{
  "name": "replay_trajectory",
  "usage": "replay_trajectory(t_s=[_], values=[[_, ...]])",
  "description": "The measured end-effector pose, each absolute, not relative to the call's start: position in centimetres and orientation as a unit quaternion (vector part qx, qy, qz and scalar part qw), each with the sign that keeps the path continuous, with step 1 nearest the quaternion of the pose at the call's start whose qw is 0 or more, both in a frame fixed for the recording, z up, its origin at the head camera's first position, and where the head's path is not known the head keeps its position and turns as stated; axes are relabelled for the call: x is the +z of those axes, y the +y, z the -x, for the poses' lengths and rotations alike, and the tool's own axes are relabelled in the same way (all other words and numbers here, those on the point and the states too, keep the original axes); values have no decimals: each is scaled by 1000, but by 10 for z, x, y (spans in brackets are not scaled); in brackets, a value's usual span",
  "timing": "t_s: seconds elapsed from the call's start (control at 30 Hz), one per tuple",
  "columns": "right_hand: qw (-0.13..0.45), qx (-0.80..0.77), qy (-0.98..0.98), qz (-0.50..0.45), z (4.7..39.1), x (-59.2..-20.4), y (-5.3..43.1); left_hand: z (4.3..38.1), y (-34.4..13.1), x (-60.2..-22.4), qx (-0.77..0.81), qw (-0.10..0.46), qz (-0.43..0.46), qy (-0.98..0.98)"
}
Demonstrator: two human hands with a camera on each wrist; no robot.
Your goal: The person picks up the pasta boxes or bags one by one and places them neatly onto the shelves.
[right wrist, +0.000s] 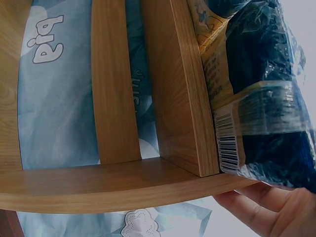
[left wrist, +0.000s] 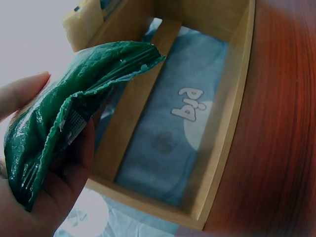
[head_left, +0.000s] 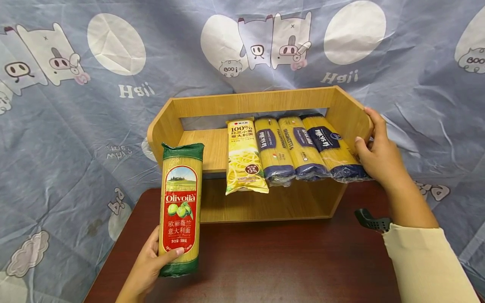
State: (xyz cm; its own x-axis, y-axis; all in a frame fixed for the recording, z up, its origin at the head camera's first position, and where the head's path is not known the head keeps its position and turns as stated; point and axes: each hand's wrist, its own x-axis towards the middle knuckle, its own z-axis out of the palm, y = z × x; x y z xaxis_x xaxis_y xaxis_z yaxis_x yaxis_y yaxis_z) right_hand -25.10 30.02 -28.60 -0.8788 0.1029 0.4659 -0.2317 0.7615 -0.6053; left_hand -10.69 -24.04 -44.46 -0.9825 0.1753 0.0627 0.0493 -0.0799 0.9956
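In the head view my left hand (head_left: 145, 263) grips a pasta packet (head_left: 181, 210) with a red label and green ends, thumb across its front near the bottom. The packet stands nearly upright in front of the shelf's left part. Its green end (left wrist: 64, 108) fills the palm in the left wrist view. My right hand (head_left: 382, 153) holds the right side panel of the wooden shelf (head_left: 346, 109), thumb inside and fingers outside. Beside that thumb lies a spaghetti packet (head_left: 329, 145) with blue ends. Two similar spaghetti packets (head_left: 274, 147) (head_left: 303, 147) and a yellow noodle packet (head_left: 247, 155) lie to its left.
The shelf stands on a dark red table (head_left: 265, 261), with a bare stretch of upper board (head_left: 212, 147) at its left. An open compartment (head_left: 273, 206) lies below. A printed cloth (head_left: 170, 50) hangs behind. A black strap piece (head_left: 373, 221) sticks out at the right wrist.
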Motion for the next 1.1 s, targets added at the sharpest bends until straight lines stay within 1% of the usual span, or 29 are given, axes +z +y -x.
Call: replay_trajectory(t_s=[0.37, 0.67, 0.8, 1.1], values=[[244, 339, -908, -39, 250, -285, 299, 116, -226, -441, 730, 58, -134, 668], [246, 339, -907, -40, 250, -286, 300, 120, -218, -436, 741, 74, -109, 659], [247, 337, -908, -40, 250, -286, 301, 121, -216, -433, 748, 81, -112, 649], [246, 338, -907, -42, 251, -286, 300, 123, -214, -422, 771, 99, -165, 608]])
